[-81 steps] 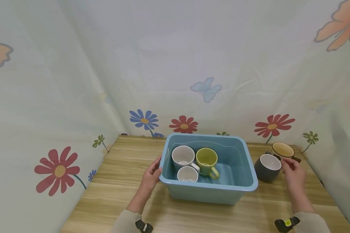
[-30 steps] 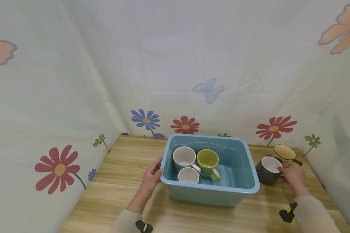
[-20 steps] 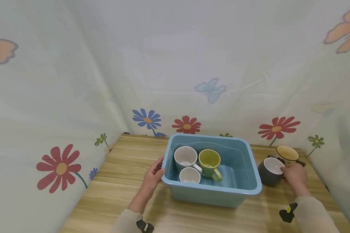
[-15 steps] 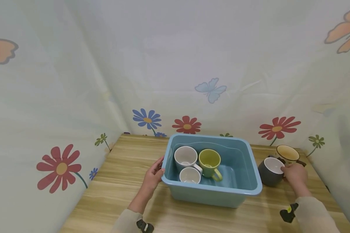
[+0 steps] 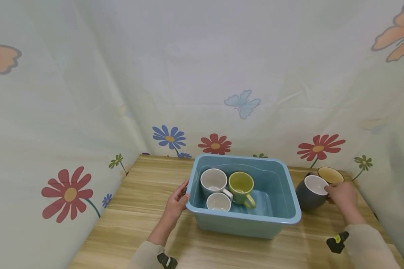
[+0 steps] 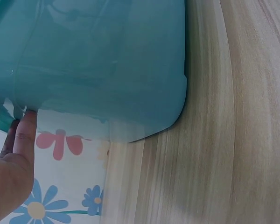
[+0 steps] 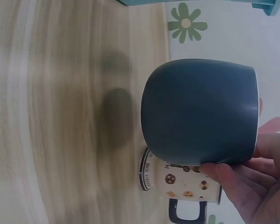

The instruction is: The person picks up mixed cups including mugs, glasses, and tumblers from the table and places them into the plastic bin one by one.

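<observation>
My right hand (image 5: 344,195) pinches the rim of a dark grey mug (image 5: 309,198) with a pale inside. In the right wrist view this mug (image 7: 200,112) hangs above the table, a gap and shadow showing under its base. My left hand (image 5: 174,204) holds the left rim of a blue plastic tub (image 5: 235,225), fingers below the lip in the left wrist view. Inside the tub, toward its left, stand a large white mug (image 5: 213,180), a smaller white mug (image 5: 219,201) and a yellow-green mug (image 5: 240,184).
Behind the grey mug, at the table's back right corner, stands a cream mug (image 5: 330,175) with a dark rim; the right wrist view shows its printed pattern and black handle (image 7: 186,219). A flowered curtain (image 5: 175,74) encloses the wooden table (image 5: 144,179).
My right hand has taken the grey mug by its rim and raised it from the table. My left hand and the tub stay put.
</observation>
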Motion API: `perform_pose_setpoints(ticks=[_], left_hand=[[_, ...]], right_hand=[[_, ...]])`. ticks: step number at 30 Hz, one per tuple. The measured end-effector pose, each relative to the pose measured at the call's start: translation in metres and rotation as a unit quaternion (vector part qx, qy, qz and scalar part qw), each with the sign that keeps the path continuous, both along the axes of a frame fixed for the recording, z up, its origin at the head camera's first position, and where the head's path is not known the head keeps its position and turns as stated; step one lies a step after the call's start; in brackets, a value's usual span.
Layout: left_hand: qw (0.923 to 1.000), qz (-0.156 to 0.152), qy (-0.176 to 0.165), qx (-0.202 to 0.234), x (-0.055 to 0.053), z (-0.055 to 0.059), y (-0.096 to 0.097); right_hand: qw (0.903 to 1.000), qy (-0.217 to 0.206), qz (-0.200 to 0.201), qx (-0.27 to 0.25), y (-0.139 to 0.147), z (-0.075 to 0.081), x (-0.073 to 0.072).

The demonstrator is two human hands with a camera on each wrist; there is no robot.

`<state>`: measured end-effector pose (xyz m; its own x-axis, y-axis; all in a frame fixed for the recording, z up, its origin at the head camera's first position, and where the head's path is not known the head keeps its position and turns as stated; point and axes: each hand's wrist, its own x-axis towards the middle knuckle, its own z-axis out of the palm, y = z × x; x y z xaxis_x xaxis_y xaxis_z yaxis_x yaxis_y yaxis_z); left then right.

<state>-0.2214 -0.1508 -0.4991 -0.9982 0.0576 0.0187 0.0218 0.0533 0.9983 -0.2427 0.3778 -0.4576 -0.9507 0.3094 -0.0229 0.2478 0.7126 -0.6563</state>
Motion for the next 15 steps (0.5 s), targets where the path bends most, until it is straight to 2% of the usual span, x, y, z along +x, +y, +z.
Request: perform_pose_setpoints(ticks=[15], left_hand=[[1.0000, -0.002, 0.003, 0.000, -0.004, -0.004, 0.000]], right_hand=[[0.9999, -0.005, 0.008, -0.003, 0.003, 0.017, 0.004]])
